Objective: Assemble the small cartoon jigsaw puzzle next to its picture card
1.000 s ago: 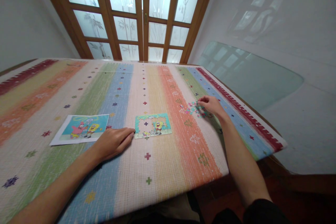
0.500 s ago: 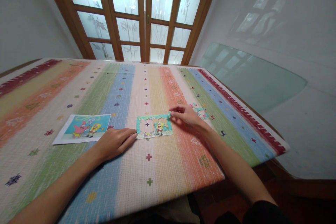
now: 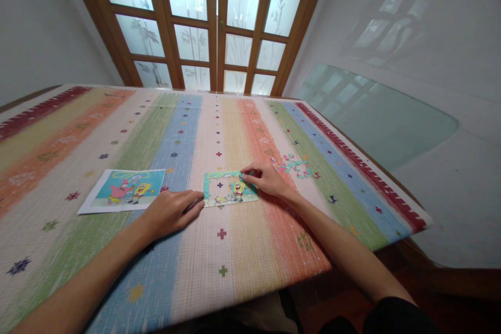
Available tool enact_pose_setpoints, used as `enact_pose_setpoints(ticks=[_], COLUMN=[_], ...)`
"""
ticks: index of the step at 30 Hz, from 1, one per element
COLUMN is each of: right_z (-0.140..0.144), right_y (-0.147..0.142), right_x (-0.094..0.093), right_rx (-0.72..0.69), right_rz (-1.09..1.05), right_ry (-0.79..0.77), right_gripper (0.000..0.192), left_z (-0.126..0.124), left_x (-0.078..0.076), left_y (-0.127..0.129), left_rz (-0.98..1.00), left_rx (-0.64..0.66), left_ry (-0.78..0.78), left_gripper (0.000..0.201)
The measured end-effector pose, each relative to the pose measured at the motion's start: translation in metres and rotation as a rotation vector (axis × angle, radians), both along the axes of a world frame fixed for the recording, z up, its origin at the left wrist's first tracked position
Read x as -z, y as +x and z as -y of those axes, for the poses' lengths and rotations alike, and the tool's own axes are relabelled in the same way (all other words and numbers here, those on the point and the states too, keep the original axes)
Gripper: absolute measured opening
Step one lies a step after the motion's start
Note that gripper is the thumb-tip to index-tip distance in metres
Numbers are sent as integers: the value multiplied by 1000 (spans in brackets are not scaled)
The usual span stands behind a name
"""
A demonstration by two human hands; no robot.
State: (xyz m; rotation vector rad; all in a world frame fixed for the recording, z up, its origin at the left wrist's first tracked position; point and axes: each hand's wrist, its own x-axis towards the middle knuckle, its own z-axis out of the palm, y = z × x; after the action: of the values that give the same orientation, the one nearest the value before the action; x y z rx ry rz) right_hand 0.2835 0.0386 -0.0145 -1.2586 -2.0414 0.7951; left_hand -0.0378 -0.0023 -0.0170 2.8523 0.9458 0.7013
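Note:
A partly assembled jigsaw puzzle (image 3: pixel 237 193) lies flat on the table. Its border and a yellow cartoon figure on the right are joined, while the tablecloth shows through the middle. My left hand (image 3: pixel 172 214) rests at the puzzle's lower left corner, fingertips touching the edge, thumb and fingers slightly apart. Over the upper right of the puzzle, my right hand (image 3: pixel 266 178) pinches a small teal puzzle piece (image 3: pixel 241 175), mostly covered by the fingertips. Several loose puzzle pieces (image 3: pixel 291 164) are scattered beyond the right hand.
Left of the puzzle lies a printed reference picture (image 3: pixel 125 188) on white paper, its right corner close to my left hand. A striped tablecloth (image 3: pixel 203 271) covers the table. Wooden glass-paned doors (image 3: pixel 213 36) stand behind it, and a white wall is on the right.
My right hand has moved left, from the puzzle's right corner to over its upper right part, carrying the piece. More loose pieces now show behind it. My left hand stays in place.

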Motion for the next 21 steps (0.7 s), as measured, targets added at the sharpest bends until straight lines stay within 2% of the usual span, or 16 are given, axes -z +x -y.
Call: enact_pose_setpoints(ticks=[7,21], right_z=[-1,1], right_y=[-1,-4], right_x=[4,-1], right_rx=[-14,-18], right_rz=[55,141], right_ry=[148,140], right_gripper=[10,12], left_z=[0,-1], left_x=[1,2], left_y=[0,-1], left_rz=[-6,-10], left_rx=[12,21], left_ry=[38,44], left_gripper=[32,33])
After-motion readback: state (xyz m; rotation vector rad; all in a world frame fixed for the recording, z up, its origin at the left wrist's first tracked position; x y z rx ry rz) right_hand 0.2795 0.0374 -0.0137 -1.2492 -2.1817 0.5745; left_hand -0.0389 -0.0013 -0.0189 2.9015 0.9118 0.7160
